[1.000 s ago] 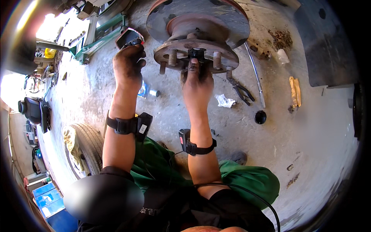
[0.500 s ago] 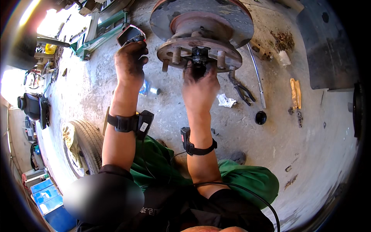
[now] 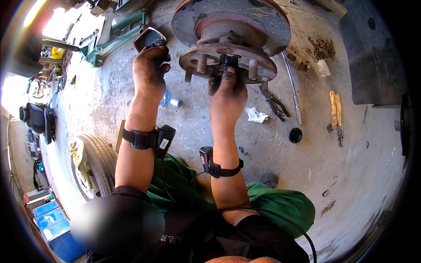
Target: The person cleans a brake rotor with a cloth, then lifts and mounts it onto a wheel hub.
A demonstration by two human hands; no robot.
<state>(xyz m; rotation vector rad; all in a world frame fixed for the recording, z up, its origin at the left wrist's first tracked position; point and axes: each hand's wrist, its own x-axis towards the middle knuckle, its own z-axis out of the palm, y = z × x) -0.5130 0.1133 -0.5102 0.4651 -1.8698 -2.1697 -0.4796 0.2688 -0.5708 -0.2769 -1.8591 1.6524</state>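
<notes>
A rusty wheel hub (image 3: pixel 258 63) with threaded studs stands in front of me, a brake disc (image 3: pixel 193 22) behind its flange. My right hand (image 3: pixel 228 94) is at the hub's centre, its blackened fingers closed around a black, greasy spindle end (image 3: pixel 227 60). One finger lies over the front of it; the others are partly hidden. Left of the hub, my left hand (image 3: pixel 150 65) is raised, fingers curled and smeared with grease. It grips a dark, red-rimmed open container (image 3: pixel 148 38) whose kind I cannot make out.
Pliers (image 3: pixel 276 107), a long metal bar (image 3: pixel 293 87), a crumpled white paper (image 3: pixel 256 115) and a small black cup (image 3: pixel 295 135) lie on the concrete floor to the right. A tyre (image 3: pixel 98 162) lies left of me. A green jack (image 3: pixel 114 41) stands at far left.
My right hand has turned at the spindle end, so one finger now lies across its front and covers more of it. My left hand has barely moved.
</notes>
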